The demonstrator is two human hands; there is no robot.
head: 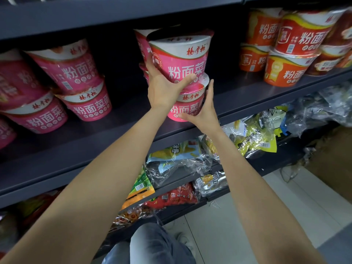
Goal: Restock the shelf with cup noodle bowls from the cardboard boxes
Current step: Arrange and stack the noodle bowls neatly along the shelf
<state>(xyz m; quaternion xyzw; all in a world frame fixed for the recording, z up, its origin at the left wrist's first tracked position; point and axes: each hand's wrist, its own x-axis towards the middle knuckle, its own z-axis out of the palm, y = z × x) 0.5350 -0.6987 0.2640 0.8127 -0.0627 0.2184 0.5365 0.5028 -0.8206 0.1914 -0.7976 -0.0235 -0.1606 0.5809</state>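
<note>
Two pink cup noodle bowls stand stacked on the dark shelf [122, 128] near its front edge. My left hand [165, 86] holds the upper bowl [182, 58] from below and from its left side, thumb stretched across its base. My right hand [204, 109] presses flat against the right side of the lower bowl [187, 105], fingers straight. More pink bowls stand behind this stack, partly hidden.
Stacked pink bowls [76, 82] fill the shelf's left part, orange and red bowls [289, 46] the right. Bare shelf lies between them. Lower shelves hold snack bags [179, 161]. A cardboard box [331, 161] sits on the tiled floor at right.
</note>
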